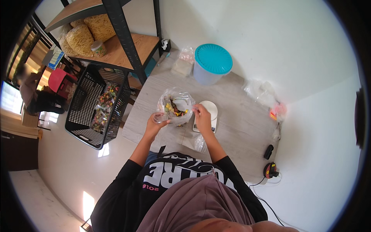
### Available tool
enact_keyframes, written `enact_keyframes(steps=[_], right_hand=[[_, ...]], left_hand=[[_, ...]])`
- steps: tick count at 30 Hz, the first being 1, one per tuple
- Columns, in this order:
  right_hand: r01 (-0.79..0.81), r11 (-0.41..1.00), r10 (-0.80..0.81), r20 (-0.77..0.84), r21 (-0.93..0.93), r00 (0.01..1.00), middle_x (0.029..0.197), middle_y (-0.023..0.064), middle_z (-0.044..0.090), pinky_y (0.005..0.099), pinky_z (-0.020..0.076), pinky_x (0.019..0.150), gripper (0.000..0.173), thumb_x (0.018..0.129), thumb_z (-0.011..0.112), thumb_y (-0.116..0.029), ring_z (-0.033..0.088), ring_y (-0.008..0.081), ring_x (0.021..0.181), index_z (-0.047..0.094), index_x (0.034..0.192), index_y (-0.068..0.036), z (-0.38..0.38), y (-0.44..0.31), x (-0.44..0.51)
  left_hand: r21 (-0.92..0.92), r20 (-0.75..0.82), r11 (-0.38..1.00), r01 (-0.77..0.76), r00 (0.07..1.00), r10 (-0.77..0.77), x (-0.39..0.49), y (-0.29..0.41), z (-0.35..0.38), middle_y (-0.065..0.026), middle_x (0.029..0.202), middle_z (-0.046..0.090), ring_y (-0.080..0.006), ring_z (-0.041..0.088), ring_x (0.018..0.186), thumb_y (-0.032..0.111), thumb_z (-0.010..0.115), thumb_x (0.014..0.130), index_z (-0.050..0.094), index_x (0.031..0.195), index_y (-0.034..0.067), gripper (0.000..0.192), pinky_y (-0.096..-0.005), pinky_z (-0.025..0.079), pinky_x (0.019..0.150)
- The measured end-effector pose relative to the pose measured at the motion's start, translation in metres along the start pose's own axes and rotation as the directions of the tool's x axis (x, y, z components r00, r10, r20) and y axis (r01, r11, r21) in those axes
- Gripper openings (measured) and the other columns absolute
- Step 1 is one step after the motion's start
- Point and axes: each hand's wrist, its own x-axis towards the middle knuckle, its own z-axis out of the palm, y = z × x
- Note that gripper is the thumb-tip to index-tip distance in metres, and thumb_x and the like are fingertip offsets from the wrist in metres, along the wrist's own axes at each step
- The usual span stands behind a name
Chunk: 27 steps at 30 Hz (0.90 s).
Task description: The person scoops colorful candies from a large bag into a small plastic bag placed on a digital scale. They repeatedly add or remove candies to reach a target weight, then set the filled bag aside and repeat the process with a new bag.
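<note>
On the table an open clear plastic bag (176,108) holds small multicoloured pieces, mostly yellow, brown and dark, with a whitish translucent object among them. My left hand (155,124) grips a small clear round plastic cup (160,117) at the bag's near left edge. The fingers of my right hand (203,117) pinch the bag's right rim. Under and beside that hand lies a white digital kitchen scale (212,111), partly hidden by it. Flat clear plastic bags (195,142) lie between my forearms, close to the table's near edge.
Behind stands a tub with a turquoise lid (214,59), beside packed plastic bags (183,66). Left of the table, a black crate (87,101) holds filled bags. A shelf (139,49) rises behind it. A power socket reel (270,170) sits right. Another person (32,92) is far left.
</note>
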Motion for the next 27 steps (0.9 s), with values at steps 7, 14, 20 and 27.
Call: enact_keyframes(steps=[7, 14, 20, 27], right_hand=[[0.132, 0.990, -0.127, 0.083, -0.049, 0.988, 0.096, 0.0176, 0.067, 0.0448, 0.0514, 0.075, 0.014, 0.091, 0.061, -0.003, 0.064, 0.0380, 0.088, 0.062, 0.105, -0.003, 0.004, -0.016, -0.001], [0.401, 0.885, -0.371, 0.159, -0.239, 0.915, 0.091, 0.0155, 0.065, 0.0440, 0.0517, 0.076, 0.017, 0.085, 0.060, -0.001, 0.063, 0.0351, 0.088, 0.064, 0.101, -0.003, 0.023, 0.007, 0.002], [0.217, 0.935, -0.162, 0.205, -0.282, 0.965, 0.092, 0.0169, 0.065, 0.0460, 0.0511, 0.077, 0.015, 0.085, 0.058, 0.001, 0.063, 0.0370, 0.089, 0.063, 0.099, -0.002, 0.018, -0.015, 0.008], [0.066, 0.983, -0.057, 0.058, -0.171, 0.997, 0.095, 0.0211, 0.067, 0.0476, 0.0508, 0.075, 0.015, 0.088, 0.056, 0.001, 0.065, 0.0386, 0.090, 0.062, 0.102, -0.001, 0.016, 0.000, -0.004]], left_hand=[[-0.139, -0.041, 0.990, 0.014, 0.999, -0.019, -0.009, -0.024, -0.007, -0.0102, 0.112, 0.064, -0.0184, 0.061, 0.103, 0.018, 0.091, 0.070, 0.061, 0.115, 0.001, 0.056, -0.0299, 0.049, 0.089], [-0.052, 0.044, 0.998, 0.030, 0.999, -0.028, 0.009, -0.040, -0.009, -0.0084, 0.117, 0.060, -0.0193, 0.057, 0.109, 0.018, 0.087, 0.072, 0.063, 0.115, 0.004, 0.051, -0.0308, 0.046, 0.095], [-0.126, 0.088, 0.988, 0.086, 0.993, -0.075, 0.008, -0.036, -0.012, -0.0076, 0.121, 0.060, -0.0185, 0.055, 0.116, 0.014, 0.084, 0.076, 0.061, 0.121, 0.003, 0.051, -0.0319, 0.043, 0.099], [-0.151, 0.130, 0.981, 0.120, 0.986, -0.101, 0.004, -0.037, -0.003, -0.0087, 0.126, 0.059, -0.0197, 0.053, 0.120, 0.016, 0.084, 0.077, 0.061, 0.123, 0.003, 0.053, -0.0327, 0.042, 0.103]])
